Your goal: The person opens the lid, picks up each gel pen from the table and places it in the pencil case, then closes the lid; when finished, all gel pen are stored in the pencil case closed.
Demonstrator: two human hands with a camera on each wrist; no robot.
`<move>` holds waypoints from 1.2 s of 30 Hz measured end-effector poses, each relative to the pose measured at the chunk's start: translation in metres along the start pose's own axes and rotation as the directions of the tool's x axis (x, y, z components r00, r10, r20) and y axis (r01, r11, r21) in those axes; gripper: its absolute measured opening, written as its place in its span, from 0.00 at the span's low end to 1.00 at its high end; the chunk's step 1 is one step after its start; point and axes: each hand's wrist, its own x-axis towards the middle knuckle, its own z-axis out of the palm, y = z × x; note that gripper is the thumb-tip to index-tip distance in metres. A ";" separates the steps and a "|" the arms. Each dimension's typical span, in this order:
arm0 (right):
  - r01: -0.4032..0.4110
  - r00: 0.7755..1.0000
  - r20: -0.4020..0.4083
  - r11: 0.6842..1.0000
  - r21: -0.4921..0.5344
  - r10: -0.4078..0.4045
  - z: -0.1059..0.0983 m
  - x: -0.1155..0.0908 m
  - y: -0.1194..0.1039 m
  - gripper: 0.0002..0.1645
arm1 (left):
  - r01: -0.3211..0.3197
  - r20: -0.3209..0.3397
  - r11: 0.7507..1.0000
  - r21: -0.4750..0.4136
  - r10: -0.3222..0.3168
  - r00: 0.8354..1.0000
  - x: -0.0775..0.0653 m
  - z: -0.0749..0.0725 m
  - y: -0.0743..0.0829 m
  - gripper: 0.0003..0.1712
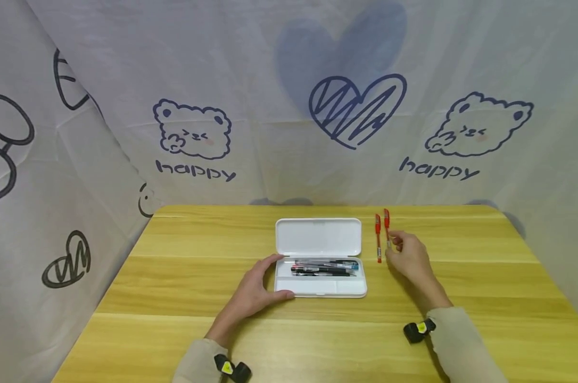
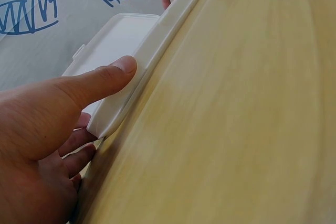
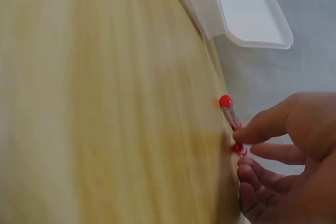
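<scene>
A white pencil case [image 1: 313, 288] lies on the table with its lid [image 1: 318, 237] laid back. Several pens [image 1: 322, 269] in black, clear and blue lie in its rear compartment. My left hand [image 1: 254, 290] holds the case at its left end; in the left wrist view the thumb [image 2: 116, 72] is on the front wall and the other fingers are round the end. To the right of the case, two red pens stand out: a left one [image 1: 378, 239] lying free, and a right one [image 1: 387, 218] whose lower part my right hand [image 1: 411, 258] pinches between thumb and forefinger.
The wooden table [image 1: 174, 298] carries the case and pens. Behind and to the left hangs a pale cloth [image 1: 270, 159] printed with bears, hearts and the word happy. Each wrist wears a black strap with a small camera [image 1: 415, 331].
</scene>
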 end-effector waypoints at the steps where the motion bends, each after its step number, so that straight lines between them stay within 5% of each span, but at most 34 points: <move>1: 0.007 1.000 -0.006 1.000 -0.010 -0.007 -0.001 0.000 0.001 0.29 | 0.002 0.001 1.000 0.001 -0.002 1.000 0.000 0.000 0.000 0.53; 17: -0.114 0.987 -0.123 0.992 -0.056 0.107 -0.011 -0.004 0.009 0.14 | -0.002 0.007 1.000 -0.003 0.002 1.000 -0.001 -0.002 0.001 0.52; 36: -0.074 0.977 -0.184 0.977 0.202 0.112 -0.019 -0.017 0.012 0.13 | -0.001 0.007 1.000 0.003 0.001 1.000 -0.001 0.000 -0.001 0.52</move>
